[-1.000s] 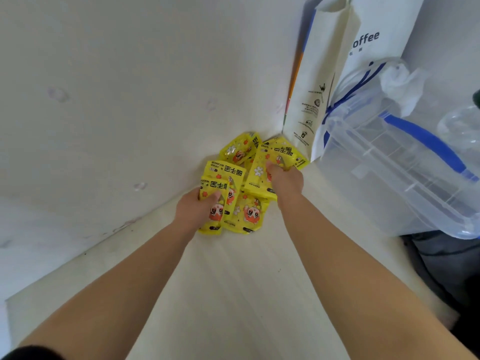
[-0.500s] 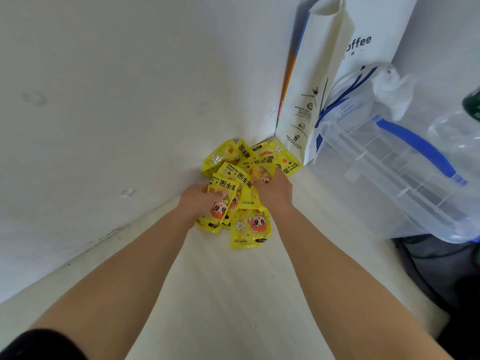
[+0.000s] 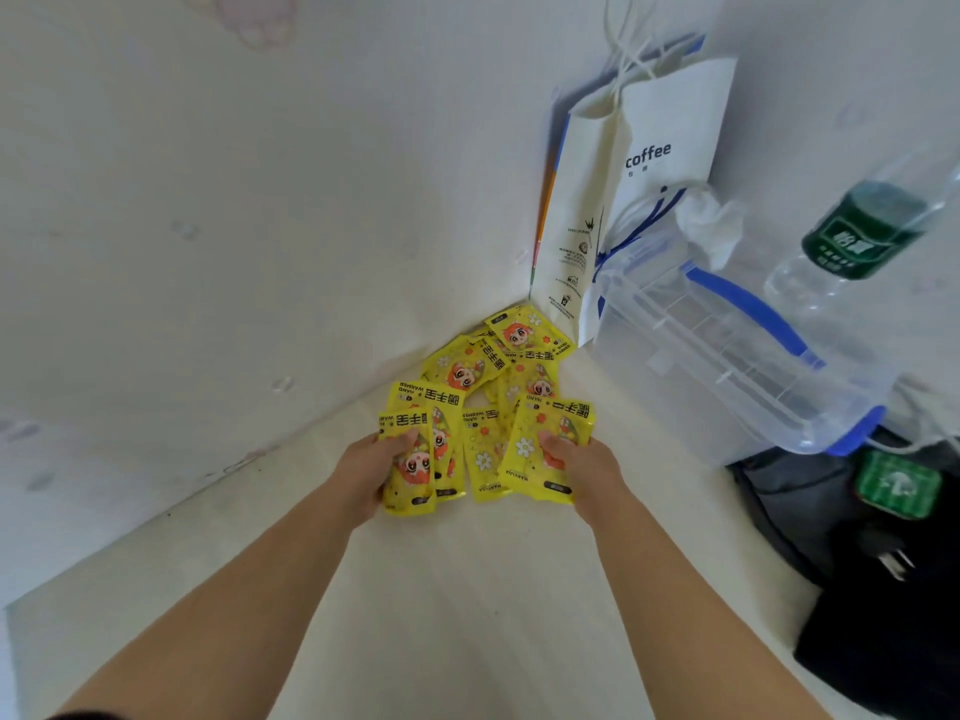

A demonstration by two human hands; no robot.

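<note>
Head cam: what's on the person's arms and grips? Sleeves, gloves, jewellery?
The left grip and right grip are bare hands: no gloves, rings or watch visible. Both forearms are uncovered. Only a dark sleeve edge shows at the lower left corner, on the left arm.

The packets are bright yellow with white flowers, black lettering and an orange-haired cartoon face. The paper bag is white with dark lettering. The box is clear plastic with blue handles; the bottle has a dark green label.
</note>
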